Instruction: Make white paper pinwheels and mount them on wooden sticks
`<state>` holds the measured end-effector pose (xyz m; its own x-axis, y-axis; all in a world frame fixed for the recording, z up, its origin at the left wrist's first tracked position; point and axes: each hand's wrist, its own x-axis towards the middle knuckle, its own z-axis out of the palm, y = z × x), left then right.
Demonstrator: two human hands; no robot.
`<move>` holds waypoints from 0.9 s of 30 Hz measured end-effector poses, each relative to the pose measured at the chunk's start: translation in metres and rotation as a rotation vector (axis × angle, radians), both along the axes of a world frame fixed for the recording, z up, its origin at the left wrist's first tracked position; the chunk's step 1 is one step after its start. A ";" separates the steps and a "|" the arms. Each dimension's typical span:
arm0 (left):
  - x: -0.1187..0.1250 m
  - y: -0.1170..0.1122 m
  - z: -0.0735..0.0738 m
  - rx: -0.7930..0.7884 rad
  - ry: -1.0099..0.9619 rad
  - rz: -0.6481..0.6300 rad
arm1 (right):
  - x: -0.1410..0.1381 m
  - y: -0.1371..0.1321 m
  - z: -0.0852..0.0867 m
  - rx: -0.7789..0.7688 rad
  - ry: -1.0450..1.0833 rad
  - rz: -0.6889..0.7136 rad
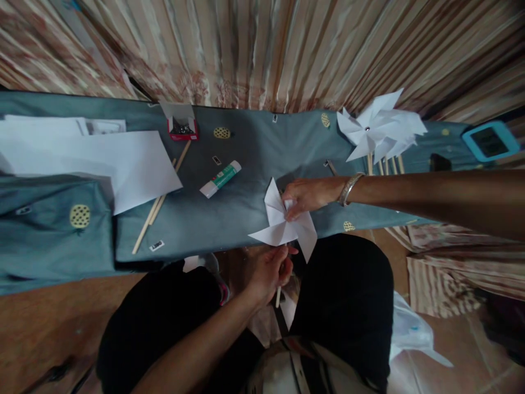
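Pinwheel [279, 233] across the tablecloth's [213, 221] edge, room leftward, left hand [268, 273] around its stick [278, 297], right hand [307, 196] closed on its centre

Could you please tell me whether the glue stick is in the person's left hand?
No, the glue stick lies on the tablecloth, while the left hand grips a wooden stick.

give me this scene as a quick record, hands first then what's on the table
left hand: closed around a wooden stick
right hand: fingers at the middle of a white paper pinwheel
table, left: white paper sheets, partly over loose sticks
table, middle: glue stick, lying flat; open red box of small metal pieces
table, right: other pinwheels, overlapping; blue-rimmed device
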<state>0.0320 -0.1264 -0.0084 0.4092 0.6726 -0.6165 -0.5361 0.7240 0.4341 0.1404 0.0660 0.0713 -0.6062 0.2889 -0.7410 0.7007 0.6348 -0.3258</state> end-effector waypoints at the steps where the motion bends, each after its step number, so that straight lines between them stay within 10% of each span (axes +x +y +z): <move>1: 0.000 0.000 0.001 -0.003 -0.002 0.004 | 0.000 -0.001 0.002 -0.003 0.004 -0.008; 14: 0.000 -0.001 0.004 0.002 0.028 0.044 | 0.005 0.001 0.006 0.007 -0.028 -0.072; 27: -0.001 0.004 0.006 -0.034 0.087 0.045 | -0.021 0.015 0.002 0.018 -0.032 0.203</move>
